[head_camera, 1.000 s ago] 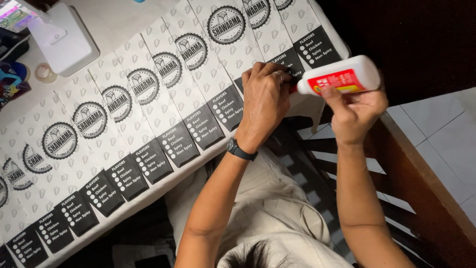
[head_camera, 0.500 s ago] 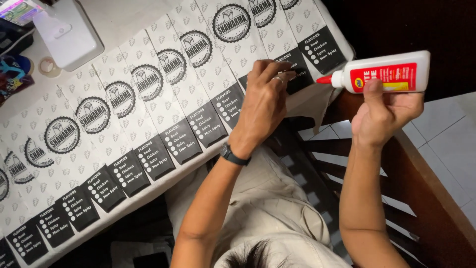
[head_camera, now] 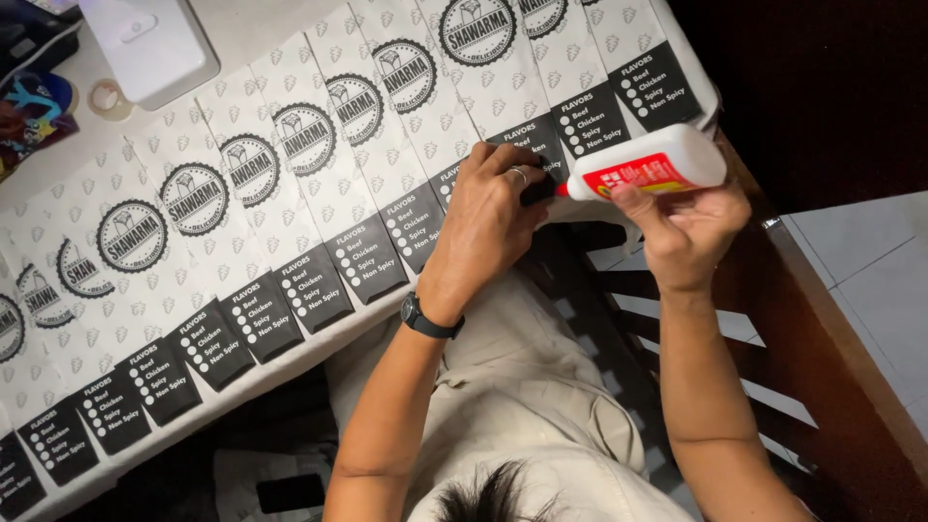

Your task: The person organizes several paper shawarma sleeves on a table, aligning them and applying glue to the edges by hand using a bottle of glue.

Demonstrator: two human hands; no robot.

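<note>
My right hand (head_camera: 684, 230) grips a white glue bottle (head_camera: 646, 166) with a red label, held sideways with its red nozzle pointing left. The nozzle tip meets my left hand (head_camera: 488, 220), which presses on the black bottom flap of a printed white paper sleeve (head_camera: 536, 159) at the table's near edge. A ring is on one left finger and a dark watch (head_camera: 426, 318) on that wrist. The sleeve is one of several overlapping white sleeves (head_camera: 290, 174) laid in a diagonal row across the table.
A white box-shaped device (head_camera: 155, 43) and a small roll of clear tape (head_camera: 104, 98) lie at the table's far left, beside colourful packaging (head_camera: 29, 111). A dark wooden slatted bench (head_camera: 773, 319) runs under my right arm, with tiled floor (head_camera: 870, 261) beyond.
My right hand has brought the glue bottle back left and down, so its nozzle now meets the flap under my left hand. The left hand stayed on the sleeve.
</note>
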